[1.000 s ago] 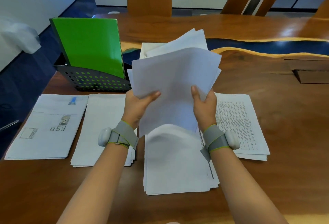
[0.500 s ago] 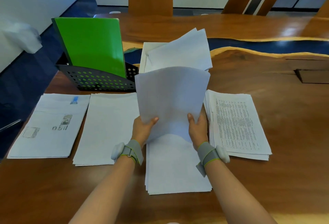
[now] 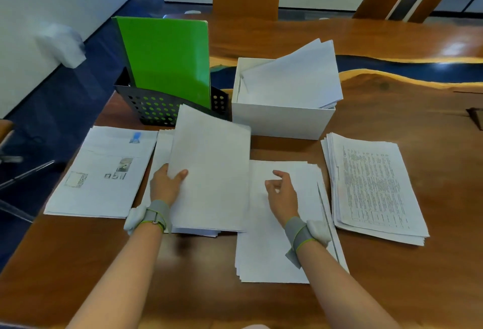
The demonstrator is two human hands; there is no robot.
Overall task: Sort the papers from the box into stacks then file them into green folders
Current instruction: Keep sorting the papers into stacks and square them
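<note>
Custody of the sheet (image 3: 211, 171) has passed from both hands to the left hand (image 3: 167, 187) alone, thumb pinching its edge above the second stack (image 3: 160, 150), while the right hand (image 3: 282, 192) hangs loosely curled and empty; sorting continues, box (image 3: 282, 119) still holding papers, filing not begun.

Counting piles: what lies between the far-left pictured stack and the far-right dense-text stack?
Head view: second stack under the sheets the left hand grips; third stack under the right hand.
</note>
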